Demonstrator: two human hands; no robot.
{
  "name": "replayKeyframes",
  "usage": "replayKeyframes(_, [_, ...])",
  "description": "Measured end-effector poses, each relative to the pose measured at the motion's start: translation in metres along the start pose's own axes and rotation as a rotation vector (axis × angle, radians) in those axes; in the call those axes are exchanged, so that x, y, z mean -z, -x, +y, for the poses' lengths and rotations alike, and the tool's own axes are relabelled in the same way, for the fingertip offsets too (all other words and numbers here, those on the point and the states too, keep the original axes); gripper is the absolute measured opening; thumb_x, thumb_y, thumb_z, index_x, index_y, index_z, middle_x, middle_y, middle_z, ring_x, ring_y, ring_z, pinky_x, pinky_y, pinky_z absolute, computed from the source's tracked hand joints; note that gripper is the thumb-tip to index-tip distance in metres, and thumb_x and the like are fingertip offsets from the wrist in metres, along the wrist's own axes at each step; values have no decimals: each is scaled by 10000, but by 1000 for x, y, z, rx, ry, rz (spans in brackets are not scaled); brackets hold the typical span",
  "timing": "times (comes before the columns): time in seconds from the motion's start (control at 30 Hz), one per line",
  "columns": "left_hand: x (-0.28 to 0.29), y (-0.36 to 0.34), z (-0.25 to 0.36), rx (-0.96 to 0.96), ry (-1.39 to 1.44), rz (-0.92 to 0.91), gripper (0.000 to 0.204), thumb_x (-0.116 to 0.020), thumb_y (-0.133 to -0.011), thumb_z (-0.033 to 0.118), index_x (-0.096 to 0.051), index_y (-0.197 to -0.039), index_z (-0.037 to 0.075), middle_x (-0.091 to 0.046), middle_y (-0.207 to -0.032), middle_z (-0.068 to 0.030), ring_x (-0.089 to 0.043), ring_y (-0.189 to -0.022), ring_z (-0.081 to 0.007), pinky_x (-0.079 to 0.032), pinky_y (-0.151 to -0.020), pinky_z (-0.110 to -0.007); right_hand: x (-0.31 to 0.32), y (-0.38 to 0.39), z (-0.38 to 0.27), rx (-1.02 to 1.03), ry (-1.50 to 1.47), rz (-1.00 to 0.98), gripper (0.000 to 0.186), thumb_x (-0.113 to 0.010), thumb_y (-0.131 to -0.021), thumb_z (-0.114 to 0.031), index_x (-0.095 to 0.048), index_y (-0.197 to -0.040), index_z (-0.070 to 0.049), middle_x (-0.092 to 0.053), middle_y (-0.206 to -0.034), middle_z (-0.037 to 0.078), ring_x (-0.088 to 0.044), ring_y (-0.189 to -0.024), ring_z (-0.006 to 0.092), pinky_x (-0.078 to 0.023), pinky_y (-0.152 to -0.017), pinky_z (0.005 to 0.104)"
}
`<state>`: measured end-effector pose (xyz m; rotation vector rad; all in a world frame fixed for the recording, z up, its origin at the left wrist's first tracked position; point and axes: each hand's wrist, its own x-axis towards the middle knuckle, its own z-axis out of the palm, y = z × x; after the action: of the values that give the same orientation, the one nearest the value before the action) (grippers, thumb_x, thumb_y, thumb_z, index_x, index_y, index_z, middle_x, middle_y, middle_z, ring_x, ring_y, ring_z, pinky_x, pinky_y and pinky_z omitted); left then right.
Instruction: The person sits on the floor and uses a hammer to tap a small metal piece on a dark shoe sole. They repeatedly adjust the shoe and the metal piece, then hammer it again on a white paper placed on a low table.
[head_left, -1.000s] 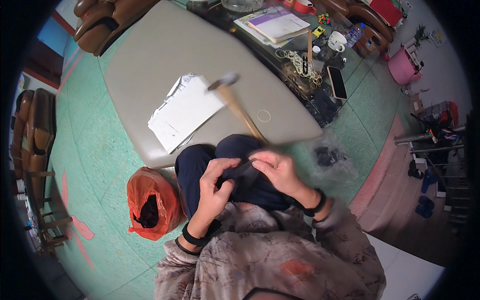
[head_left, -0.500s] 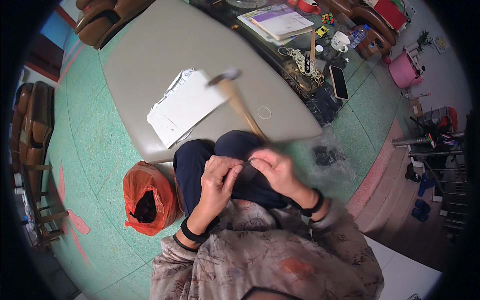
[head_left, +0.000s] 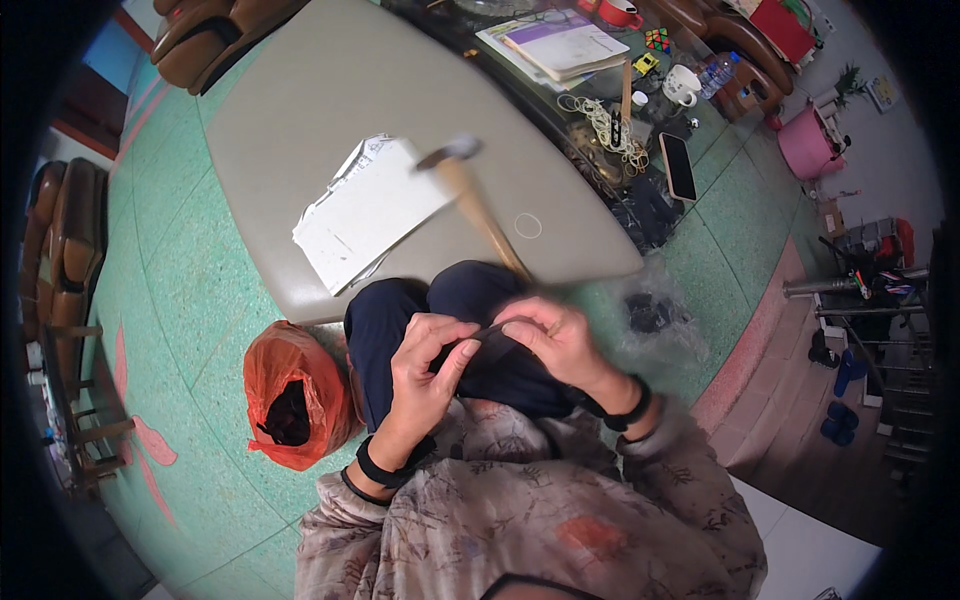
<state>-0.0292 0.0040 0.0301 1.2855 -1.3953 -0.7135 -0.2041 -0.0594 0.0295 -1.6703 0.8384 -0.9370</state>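
My left hand [head_left: 432,365] and my right hand [head_left: 555,340] pinch a thin dark strip [head_left: 493,338] between thumbs and fingers over my dark-trousered knees [head_left: 385,315]; what it is made of I cannot tell. Just beyond them a wooden-handled hammer [head_left: 483,215] lies on the grey padded bench [head_left: 300,100], beside loose white paper sheets [head_left: 360,225] and a small pale ring [head_left: 528,226]. An orange plastic bag [head_left: 305,355], holding something dark, sits on the floor to my left. A clear bag with dark contents [head_left: 650,310] lies to my right.
A dark low table along the bench holds notebooks [head_left: 555,40], tangled cord [head_left: 610,130], a phone [head_left: 677,165], a mug [head_left: 681,85] and several small items. Brown sofas [head_left: 70,230] stand around. At right are a metal rack [head_left: 850,287], slippers [head_left: 838,423] and a pink bucket [head_left: 805,145].
Both hands still grip the dark strip. My left thumb and fingers have shifted slightly along it, and the strip shows more clearly between them. The view has drifted slightly.
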Motion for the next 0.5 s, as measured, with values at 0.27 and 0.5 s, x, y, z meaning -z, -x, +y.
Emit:
replayKeyframes(0.27, [1, -2, -1, -8, -21, -13, 101, -681, -767, 36, -630, -851, 9, -589, -803, -80, -536, -754, -221, -433, -695, -300, -1, -2, -2, -12, 38, -18, 90, -637, -820, -47, -621, -905, -24, -553, -637, 8, -442, -532, 37, -358, -478, 211])
replayKeyframes(0.5, [3, -10, 3, -153, -114, -36, 114, -692, -749, 39, -633, -844, 16, -593, -808, -74, -542, -756, -221, -424, -709, -303, -3, -3, -1, 39, 26, -19, 102, -665, -804, -62, -623, -884, -15, -615, -698, 45, -516, -544, 69, -401, -479, 219])
